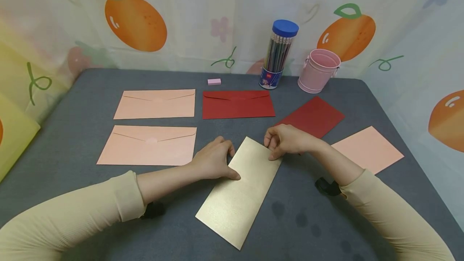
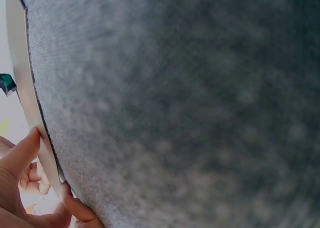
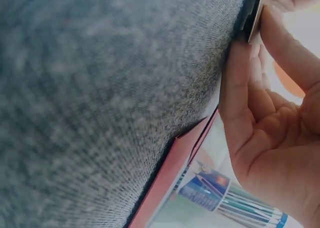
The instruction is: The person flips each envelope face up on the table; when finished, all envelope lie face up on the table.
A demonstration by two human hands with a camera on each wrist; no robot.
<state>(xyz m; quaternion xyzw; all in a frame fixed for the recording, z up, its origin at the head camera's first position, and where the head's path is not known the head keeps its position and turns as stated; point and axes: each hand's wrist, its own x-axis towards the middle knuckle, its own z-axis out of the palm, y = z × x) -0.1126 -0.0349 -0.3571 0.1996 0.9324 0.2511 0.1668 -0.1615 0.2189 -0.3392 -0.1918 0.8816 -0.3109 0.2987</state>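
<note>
1 gold envelope (image 1: 239, 190) lies tilted on the near middle of the grey table (image 1: 72, 140), pinched at its far end by the left hand (image 1: 214, 160) and right hand (image 1: 286, 141). 2 pink envelopes (image 1: 148, 145) are seen left; 2 red envelopes (image 1: 237, 104) lie farther.

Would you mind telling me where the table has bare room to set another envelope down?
Bare cloth lies along the near edge right of the gold envelope, and at the far left corner behind the pink envelopes. It is crowded mid-table and around the pencil tube and pink bucket.
</note>
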